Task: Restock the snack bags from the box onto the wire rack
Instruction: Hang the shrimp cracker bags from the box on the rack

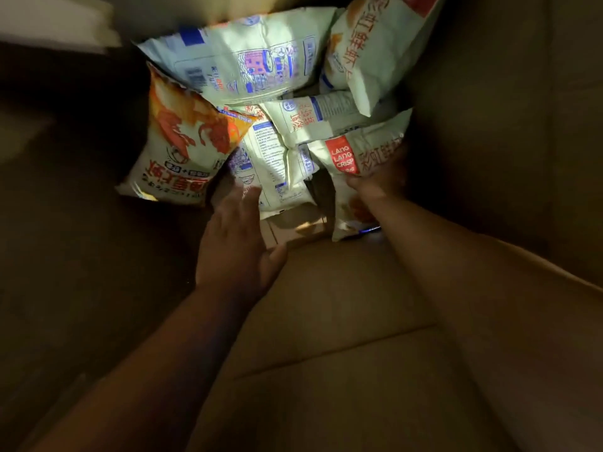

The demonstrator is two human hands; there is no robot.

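Head view, down into the box (pixel 326 321): the right hand (pixel 375 184) grips the Lang Lang Crisp bag (pixel 346 151) across its middle, the bag's long axis running 1 to 7 o'clock. The left hand (pixel 238 236) is flat, its fingers (pixel 251 197) straight and just reaching the blue-print bag (pixel 267 168) at its 12 o'clock.

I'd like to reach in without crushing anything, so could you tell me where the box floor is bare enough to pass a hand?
One bare patch of brown cardboard box floor shows, between the open left hand, the pale blue-printed bag and the red-labelled bag gripped by the right hand. Beyond, the bags lie piled and overlapping.
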